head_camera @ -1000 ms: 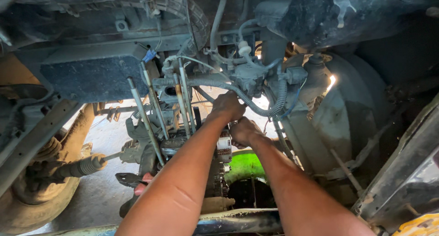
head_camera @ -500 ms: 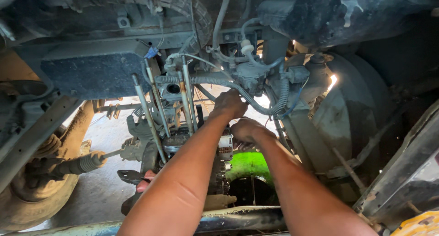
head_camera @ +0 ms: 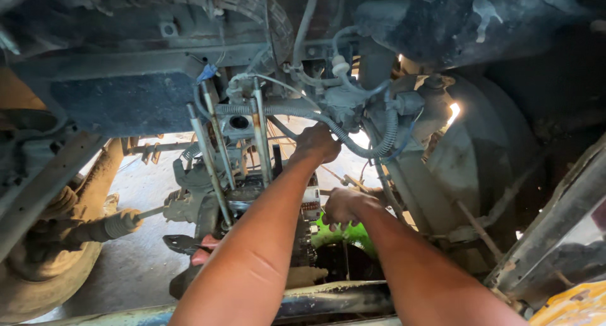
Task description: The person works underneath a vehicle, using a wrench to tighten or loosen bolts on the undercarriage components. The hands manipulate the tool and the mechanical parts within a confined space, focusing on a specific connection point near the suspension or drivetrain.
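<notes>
We were lying under the vehicle and looking up at its underside. Our left hand (head_camera: 317,143) was raised high, with the fingers curled around the grey ribbed hose (head_camera: 315,116) that runs in a curve below the valve block (head_camera: 344,102); the hand looked clenched on this hose, though the fingertips were hidden behind it, so we could not tell how firm the hold was.

Compared with one second before, the two hands had come apart. Then they were close together, almost touching, just under the hose. At this moment our right hand (head_camera: 344,206) was lower and nearer to us, just above the bright green part (head_camera: 344,234), while the left one remained up at the hose. The right hand was closed like a fist, and a thin dark rod (head_camera: 353,186) seemed to come out of it toward the frame; whether it truly grasped this rod or only rested against it, we could not tell, because the knuckles covered it.

In our judgement, this separation meant that the work had divided: one hand kept the hose steady and the other went down to something lower.

The long metal rods (head_camera: 208,155) at the left stood untouched, and the steering joint with its rubber boot (head_camera: 120,224) was well apart from both hands.
</notes>
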